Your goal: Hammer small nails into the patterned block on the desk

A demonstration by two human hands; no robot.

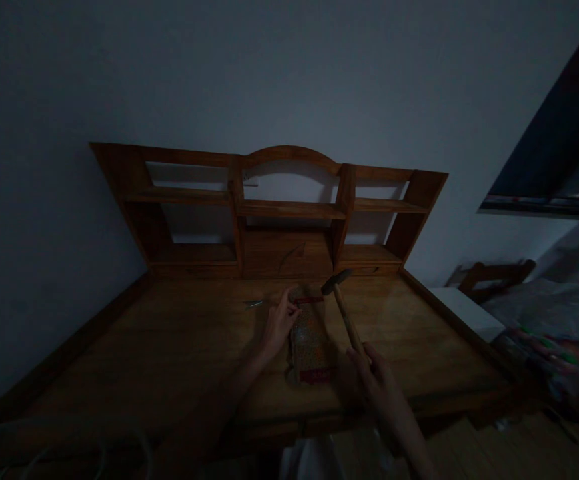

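Observation:
My right hand (377,381) grips the wooden handle of a hammer (349,320), its dark head raised above and to the right of a worn flat board (312,347). That board has a speckled brown face with red bands near its top and bottom, and it lies on the wooden desk (169,347). At the upper left of the board is my left hand (280,321), thumb and fingers pinched together. Whatever lies between the fingertips is too small and dark to make out. Just left of that hand lie small shiny slivers (254,304), possibly nails.
A wooden shelf unit (289,211) stands along the desk's back edge against the wall. To the right are a white box-like surface (464,310), a wooden chair back (502,273) and plastic bags (544,313). Curved pale bars (102,457) show at lower left. The room is dim.

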